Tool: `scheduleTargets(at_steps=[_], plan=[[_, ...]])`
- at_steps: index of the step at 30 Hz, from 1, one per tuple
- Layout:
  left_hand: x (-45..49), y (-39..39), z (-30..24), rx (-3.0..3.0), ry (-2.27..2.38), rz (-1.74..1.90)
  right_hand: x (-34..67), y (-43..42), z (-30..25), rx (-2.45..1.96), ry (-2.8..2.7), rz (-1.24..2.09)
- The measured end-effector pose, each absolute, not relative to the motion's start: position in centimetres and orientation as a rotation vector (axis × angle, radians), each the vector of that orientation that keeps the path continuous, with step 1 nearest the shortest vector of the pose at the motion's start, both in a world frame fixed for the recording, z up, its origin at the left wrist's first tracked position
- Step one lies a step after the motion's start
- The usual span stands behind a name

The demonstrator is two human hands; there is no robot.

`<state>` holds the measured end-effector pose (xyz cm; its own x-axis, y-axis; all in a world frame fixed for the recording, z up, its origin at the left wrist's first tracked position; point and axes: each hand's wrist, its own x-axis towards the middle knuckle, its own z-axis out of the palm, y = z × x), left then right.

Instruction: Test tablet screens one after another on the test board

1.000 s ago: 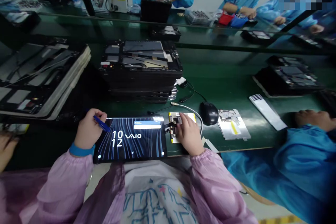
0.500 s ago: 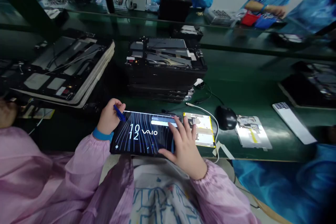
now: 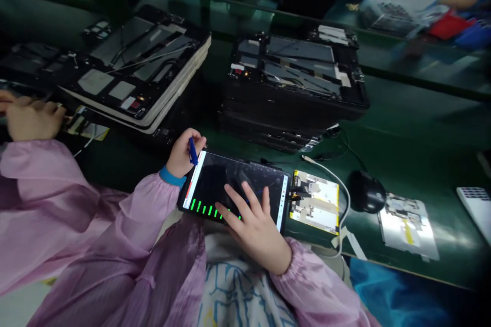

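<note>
A tablet (image 3: 215, 173) lies in front of me at the table's front edge. Its screen is dark, with white strips along both short sides and a row of green marks near its lower edge. My left hand (image 3: 184, 157) is closed at the tablet's upper left corner, with a blue pen (image 3: 193, 151) in its fingers. A blue band (image 3: 172, 178) circles that wrist. Over the right part of the screen, my right hand (image 3: 257, 222) is spread, holding nothing. Whether its fingertips touch the glass I cannot tell.
Stacked tablet-like units stand ahead (image 3: 293, 97) and to the left (image 3: 141, 76). Right of the tablet lie a board with yellow edges (image 3: 316, 204), a white cable (image 3: 343, 184), a black mouse (image 3: 368, 191) and a silver plate (image 3: 408, 225). A co-worker's hand (image 3: 34, 118) is far left.
The tablet's screen went from a clock and VAIO logo to a dark page with green marks. My right hand has moved left across the screen. The view has also shifted.
</note>
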<state>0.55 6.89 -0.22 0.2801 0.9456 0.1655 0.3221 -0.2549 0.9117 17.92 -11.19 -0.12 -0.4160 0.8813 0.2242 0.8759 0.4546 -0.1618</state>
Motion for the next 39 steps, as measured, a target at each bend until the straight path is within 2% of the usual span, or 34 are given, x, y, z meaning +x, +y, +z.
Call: scheduleTargets(at_steps=[15, 39], plan=[[0.5, 6.7, -0.4, 1.643, 1.148, 0.963, 17.6, -11.8, -0.2, -1.472, -2.296, 0.086], [0.5, 6.4, -0.6, 1.606, 1.108, 0.933, 16.5, -10.8, 0.0, -1.428, -2.407, 0.166]])
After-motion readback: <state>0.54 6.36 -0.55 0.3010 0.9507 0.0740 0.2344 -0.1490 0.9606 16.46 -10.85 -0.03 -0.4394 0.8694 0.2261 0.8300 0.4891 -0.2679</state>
